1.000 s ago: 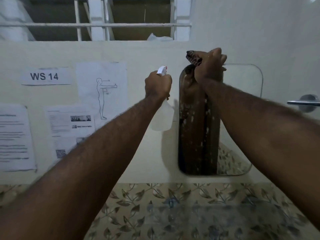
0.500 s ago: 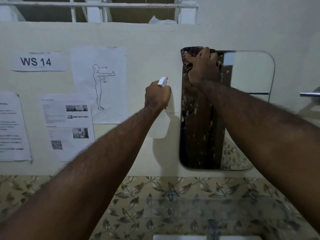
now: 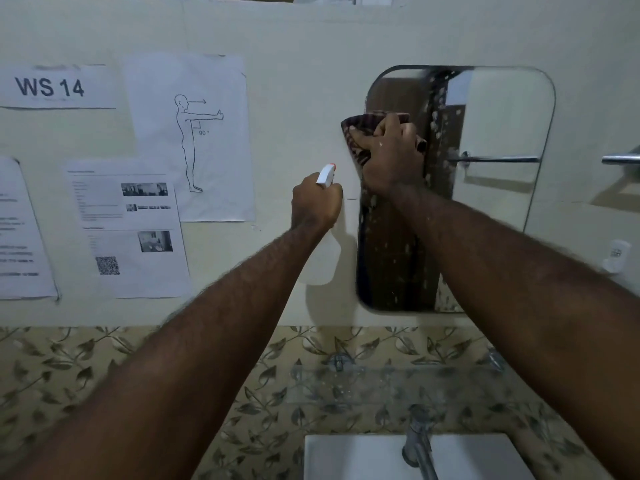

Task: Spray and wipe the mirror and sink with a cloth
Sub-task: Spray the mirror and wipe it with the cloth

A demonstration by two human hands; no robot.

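A rounded wall mirror (image 3: 498, 126) hangs above a white sink (image 3: 346, 455). White spray droplets speckle the mirror's middle strip. My right hand (image 3: 391, 157) presses a dark reddish patterned cloth (image 3: 356, 133) against the mirror's upper left edge, part of the cloth lying over the wall. My left hand (image 3: 317, 204) grips a white spray bottle (image 3: 323, 258) by its neck, just left of the mirror; the nozzle with an orange tip points up and the body hangs below my fist.
A metal tap (image 3: 420, 445) rises from the sink's back edge. A glass shelf (image 3: 388, 379) runs along the leaf-patterned tiles (image 3: 69, 368). Paper notices (image 3: 128, 230) and a "WS 14" sign (image 3: 52, 87) cover the wall left. A metal handle (image 3: 620, 158) sticks out at right.
My right hand has slid the cloth down from the mirror's top left corner along its left edge. The view has tilted down, bringing the sink and tap into sight. The bottle hand stayed put.
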